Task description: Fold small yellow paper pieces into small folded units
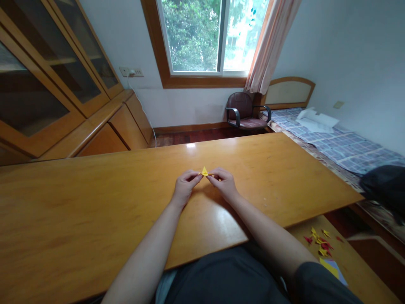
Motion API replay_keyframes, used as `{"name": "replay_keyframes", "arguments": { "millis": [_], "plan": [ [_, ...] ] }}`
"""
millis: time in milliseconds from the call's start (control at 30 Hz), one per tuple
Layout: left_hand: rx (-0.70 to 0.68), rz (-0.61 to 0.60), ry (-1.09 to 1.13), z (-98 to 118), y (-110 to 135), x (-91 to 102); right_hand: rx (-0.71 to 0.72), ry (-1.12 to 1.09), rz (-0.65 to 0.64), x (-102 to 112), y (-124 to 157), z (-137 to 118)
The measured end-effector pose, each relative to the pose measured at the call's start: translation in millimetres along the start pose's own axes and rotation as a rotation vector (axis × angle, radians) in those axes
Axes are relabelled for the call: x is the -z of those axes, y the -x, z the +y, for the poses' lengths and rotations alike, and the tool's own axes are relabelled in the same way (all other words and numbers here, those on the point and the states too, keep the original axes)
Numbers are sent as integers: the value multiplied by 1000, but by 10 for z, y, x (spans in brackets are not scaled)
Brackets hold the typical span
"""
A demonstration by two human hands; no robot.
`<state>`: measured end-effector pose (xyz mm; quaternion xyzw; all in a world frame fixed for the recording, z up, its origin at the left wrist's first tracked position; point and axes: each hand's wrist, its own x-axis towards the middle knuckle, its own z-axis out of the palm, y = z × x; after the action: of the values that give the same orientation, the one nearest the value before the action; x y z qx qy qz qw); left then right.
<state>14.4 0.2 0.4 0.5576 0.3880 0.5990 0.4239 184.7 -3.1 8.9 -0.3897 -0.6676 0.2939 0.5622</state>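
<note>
A small yellow origami crane (205, 171) is held just above the wooden table (104, 198), in the middle of the head view. My left hand (186, 185) pinches one side of it between thumb and fingers. On the opposite side, my right hand (224, 183) pinches it the same way. The paper's pointed tip stands up between the two hands. Its outer ends are hidden by my fingers.
At lower right, several yellow and red paper cranes (322, 242) and some paper sheets (333, 270) lie on a lower wooden surface. A brown armchair (243, 110) stands beyond the table, a bed (335, 141) to the right, a glass-door cabinet (76, 63) at left.
</note>
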Motion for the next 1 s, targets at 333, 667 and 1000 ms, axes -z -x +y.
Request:
{"name": "replay_keyframes", "arguments": {
  "millis": [333, 667, 1000],
  "plan": [
    [-116, 18, -172, 101, 27, -2, -91, -87, -19, -13, 6, 62],
    [-117, 10, -185, 92, 20, -7, -58, -38, -13, -1, 8, 38],
    [-131, 25, -221, 95, 21, -9, -90, -14, -20, -5, 19, 91]
  ]
}}
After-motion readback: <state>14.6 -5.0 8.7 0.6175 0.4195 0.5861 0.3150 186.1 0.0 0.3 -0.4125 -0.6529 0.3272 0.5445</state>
